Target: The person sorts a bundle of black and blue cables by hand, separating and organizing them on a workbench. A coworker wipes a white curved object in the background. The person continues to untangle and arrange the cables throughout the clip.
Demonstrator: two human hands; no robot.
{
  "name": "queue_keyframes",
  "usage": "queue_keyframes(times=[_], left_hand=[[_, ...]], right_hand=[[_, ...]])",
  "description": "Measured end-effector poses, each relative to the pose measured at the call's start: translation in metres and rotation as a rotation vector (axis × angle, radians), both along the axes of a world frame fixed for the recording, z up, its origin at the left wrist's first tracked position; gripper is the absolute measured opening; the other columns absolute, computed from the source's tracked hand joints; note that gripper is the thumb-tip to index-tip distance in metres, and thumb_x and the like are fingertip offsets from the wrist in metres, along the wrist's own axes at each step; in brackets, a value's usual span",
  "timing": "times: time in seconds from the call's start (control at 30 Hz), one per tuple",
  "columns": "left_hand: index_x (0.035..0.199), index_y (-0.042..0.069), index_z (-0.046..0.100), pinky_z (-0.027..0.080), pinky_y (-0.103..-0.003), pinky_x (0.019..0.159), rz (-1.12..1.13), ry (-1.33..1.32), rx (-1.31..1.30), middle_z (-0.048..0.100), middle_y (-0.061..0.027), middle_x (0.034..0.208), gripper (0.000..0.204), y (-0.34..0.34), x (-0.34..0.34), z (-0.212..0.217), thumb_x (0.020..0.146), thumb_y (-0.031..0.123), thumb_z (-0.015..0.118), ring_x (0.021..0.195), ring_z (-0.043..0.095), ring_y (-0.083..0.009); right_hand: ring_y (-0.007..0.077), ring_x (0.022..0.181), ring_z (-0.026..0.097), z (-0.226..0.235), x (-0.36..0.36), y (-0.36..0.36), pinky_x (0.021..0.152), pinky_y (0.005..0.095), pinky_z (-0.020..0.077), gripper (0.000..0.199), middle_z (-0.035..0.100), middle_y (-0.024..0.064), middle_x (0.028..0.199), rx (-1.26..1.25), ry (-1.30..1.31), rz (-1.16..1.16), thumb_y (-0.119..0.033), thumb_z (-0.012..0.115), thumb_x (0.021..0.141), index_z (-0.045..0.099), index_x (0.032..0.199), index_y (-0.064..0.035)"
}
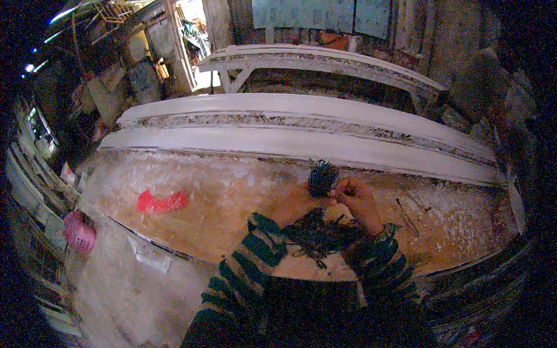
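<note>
A dark bundle of fibres point(322, 177) stands up between the two hands, a little right of the middle of the view, above the workbench point(232, 197). The left hand point(296, 204) and the right hand point(358, 200) are close together and both pinch the bundle at its lower end; the fingertips seem to touch each other there. Below the hands, a loose tuft of the same dark strands point(319, 236) hangs between the wrists, in front of the striped green sleeves. It is hard to make out where the upper bundle ends and the lower tuft begins, because the hands cover the joint and the picture is dim.

From the hands at 9 o'clock, well apart, a crumpled red piece of plastic point(161, 202) lies on the bench. At 3 o'clock, near the right hand, some thin dark tools point(407, 218) lie on the dusty surface; their kind I cannot tell. At 12 o'clock, a long white moulding point(301, 130) runs across the bench from left to right, and a second white moulding point(325, 61) stands behind it.

At 8 o'clock, beyond the bench edge, a pink basket point(79, 231) is seen; its content is not visible. The near edge of the bench curves just under the forearms. The bench between the red plastic and the hands is open, only dusty.
</note>
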State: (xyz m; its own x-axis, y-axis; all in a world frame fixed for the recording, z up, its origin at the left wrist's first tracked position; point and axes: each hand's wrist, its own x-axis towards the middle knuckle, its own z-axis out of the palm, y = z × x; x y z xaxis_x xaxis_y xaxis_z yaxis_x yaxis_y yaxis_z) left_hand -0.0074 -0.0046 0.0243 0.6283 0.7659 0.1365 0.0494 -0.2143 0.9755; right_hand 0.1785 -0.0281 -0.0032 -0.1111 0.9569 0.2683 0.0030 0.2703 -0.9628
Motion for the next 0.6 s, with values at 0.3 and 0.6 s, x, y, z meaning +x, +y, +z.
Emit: queue_keyframes(times=[0.3,0.6], left_hand=[[0.102,0.005,0.059,0.045,-0.032,0.081,0.016,0.018,0.021,0.063,-0.0067,0.093,0.038,0.019,-0.003,-0.029,0.074,0.029,0.069,0.087,0.057,-0.0197],[0.083,0.009,0.057,0.045,-0.027,0.054,0.332,-0.505,-0.375,0.057,-0.0008,0.069,0.02,0.026,-0.022,-0.023,0.081,0.027,0.063,0.06,0.056,-0.012]], right_hand=[[0.0113,0.07,0.057,0.005,-0.005,-0.002,0.065,0.0261,0.0466,0.012,0.061,0.0015,0.073,-0.025,0.069,0.062,-0.012,0.067,0.081,0.056,0.08,-0.0079],[0.0134,0.076,0.058,0.021,0.029,-0.003,0.07,0.0276,0.0471,0.009,0.062,0.0023,0.078,-0.168,-0.775,0.645,-0.011,0.066,0.08,0.058,0.083,-0.0063]])
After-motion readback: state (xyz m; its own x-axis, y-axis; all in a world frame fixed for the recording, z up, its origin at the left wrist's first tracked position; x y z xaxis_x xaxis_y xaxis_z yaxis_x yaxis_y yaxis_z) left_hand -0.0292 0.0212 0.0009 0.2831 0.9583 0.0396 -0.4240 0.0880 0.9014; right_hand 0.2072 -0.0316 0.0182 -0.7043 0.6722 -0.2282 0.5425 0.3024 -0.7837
